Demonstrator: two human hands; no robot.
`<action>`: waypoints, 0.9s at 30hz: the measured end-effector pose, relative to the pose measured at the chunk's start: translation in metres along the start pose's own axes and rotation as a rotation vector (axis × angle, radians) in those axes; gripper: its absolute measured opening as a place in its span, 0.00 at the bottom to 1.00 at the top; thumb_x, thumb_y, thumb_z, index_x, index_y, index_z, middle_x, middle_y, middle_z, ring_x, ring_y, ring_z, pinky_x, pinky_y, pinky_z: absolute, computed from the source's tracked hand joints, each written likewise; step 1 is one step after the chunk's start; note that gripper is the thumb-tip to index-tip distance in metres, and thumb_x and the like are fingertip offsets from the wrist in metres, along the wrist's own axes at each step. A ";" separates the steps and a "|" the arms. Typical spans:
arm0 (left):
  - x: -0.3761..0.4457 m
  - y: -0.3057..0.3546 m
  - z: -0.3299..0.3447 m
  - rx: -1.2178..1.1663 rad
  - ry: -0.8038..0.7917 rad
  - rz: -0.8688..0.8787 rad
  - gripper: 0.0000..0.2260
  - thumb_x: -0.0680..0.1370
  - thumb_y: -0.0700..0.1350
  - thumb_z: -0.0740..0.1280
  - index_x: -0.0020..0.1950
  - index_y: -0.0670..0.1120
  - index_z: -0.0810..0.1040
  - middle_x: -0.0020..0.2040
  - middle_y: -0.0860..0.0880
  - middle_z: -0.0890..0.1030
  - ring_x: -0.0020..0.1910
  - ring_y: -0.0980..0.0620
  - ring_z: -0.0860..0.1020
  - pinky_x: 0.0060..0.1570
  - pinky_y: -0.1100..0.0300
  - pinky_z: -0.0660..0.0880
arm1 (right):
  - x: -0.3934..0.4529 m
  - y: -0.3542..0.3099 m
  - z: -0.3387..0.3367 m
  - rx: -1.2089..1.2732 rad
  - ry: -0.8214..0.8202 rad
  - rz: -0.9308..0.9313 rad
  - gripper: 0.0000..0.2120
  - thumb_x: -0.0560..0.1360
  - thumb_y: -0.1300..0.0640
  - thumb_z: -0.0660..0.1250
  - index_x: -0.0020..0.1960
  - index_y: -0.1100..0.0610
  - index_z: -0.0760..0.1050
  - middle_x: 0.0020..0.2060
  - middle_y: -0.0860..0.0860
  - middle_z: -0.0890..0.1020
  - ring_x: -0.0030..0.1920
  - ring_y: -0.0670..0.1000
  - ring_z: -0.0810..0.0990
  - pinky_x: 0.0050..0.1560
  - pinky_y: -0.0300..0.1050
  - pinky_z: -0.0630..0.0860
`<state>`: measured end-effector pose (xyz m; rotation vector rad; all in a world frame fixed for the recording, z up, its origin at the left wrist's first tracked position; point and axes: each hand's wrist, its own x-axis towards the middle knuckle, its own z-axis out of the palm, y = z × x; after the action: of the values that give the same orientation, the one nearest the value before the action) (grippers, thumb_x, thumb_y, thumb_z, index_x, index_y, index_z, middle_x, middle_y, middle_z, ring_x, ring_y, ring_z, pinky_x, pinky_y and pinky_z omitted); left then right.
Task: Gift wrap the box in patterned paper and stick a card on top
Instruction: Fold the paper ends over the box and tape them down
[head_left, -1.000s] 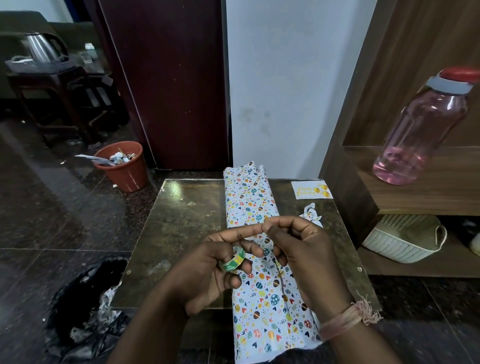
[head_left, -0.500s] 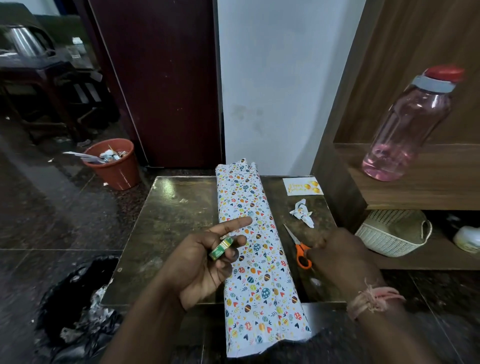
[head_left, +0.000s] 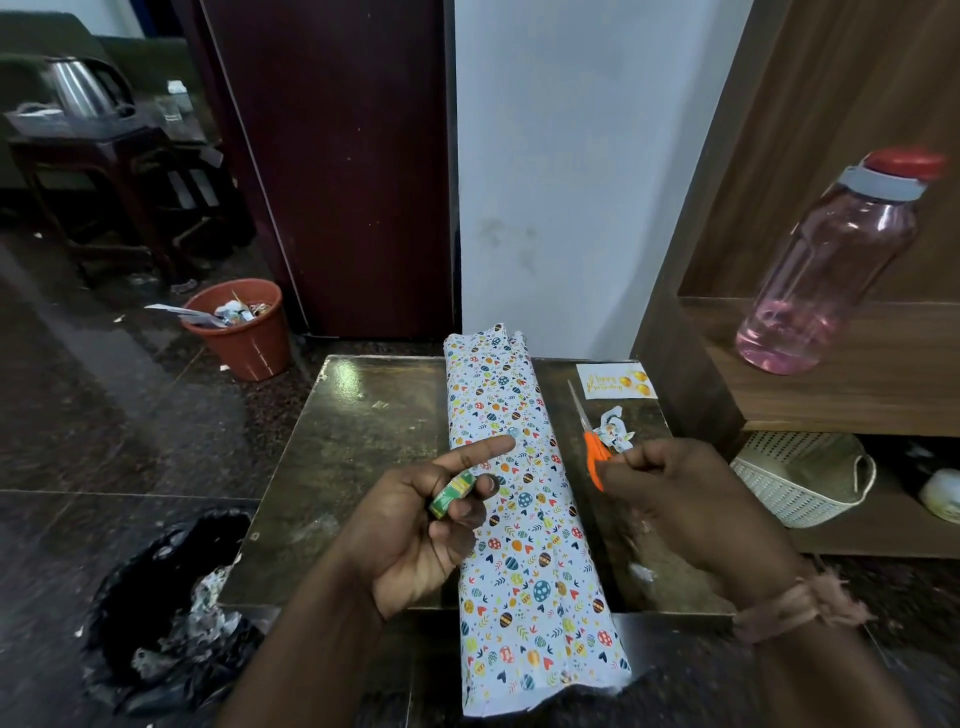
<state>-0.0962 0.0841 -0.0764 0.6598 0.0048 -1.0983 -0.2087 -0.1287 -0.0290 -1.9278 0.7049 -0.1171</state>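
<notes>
The wrapped box (head_left: 524, 499) lay lengthwise on the desk (head_left: 353, 441). The left hand (head_left: 415, 525) pinched a tape roll (head_left: 452, 493) — forefinger extended; the right hand (head_left: 680, 499) gripped orange scissors (head_left: 589, 441) beside the card (head_left: 615, 381).

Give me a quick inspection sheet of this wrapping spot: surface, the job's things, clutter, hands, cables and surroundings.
Surface: small dark table, scuffed and shiny.
Job's things: wrapped box lies lengthwise, overhanging the near edge; birthday card lies at the far right corner, not yet on the box.
Clutter: paper scrap beside the scissors.
Hands: left hand grips a tape roll, forefinger pointing over the box; right hand holds the scissors by the orange handle.
Cables: nothing seen.
Surroundings: orange bin and black bag on the floor; pink bottle on a shelf, white basket below; kettle far left.
</notes>
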 end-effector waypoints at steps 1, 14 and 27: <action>0.000 0.000 -0.001 -0.012 -0.014 -0.001 0.30 0.68 0.30 0.56 0.69 0.37 0.78 0.40 0.45 0.75 0.27 0.58 0.70 0.19 0.69 0.67 | -0.001 -0.006 0.000 0.105 -0.072 -0.012 0.10 0.77 0.59 0.71 0.39 0.62 0.82 0.30 0.55 0.81 0.27 0.47 0.76 0.30 0.38 0.73; 0.002 0.003 -0.008 -0.134 -0.109 0.015 0.33 0.67 0.28 0.62 0.74 0.34 0.72 0.40 0.44 0.74 0.28 0.56 0.72 0.20 0.66 0.70 | -0.006 -0.001 0.020 0.583 -0.848 0.195 0.09 0.77 0.59 0.72 0.44 0.65 0.81 0.40 0.59 0.79 0.29 0.48 0.78 0.22 0.37 0.73; -0.003 0.006 -0.006 -0.186 -0.191 -0.038 0.32 0.73 0.29 0.60 0.79 0.32 0.61 0.43 0.42 0.74 0.33 0.53 0.74 0.25 0.65 0.74 | -0.005 0.008 0.020 0.522 -1.101 0.149 0.11 0.78 0.57 0.70 0.52 0.66 0.78 0.43 0.57 0.81 0.32 0.48 0.81 0.26 0.39 0.78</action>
<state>-0.0911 0.0918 -0.0776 0.3874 -0.0444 -1.1786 -0.2085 -0.1127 -0.0435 -1.1580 0.0375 0.7342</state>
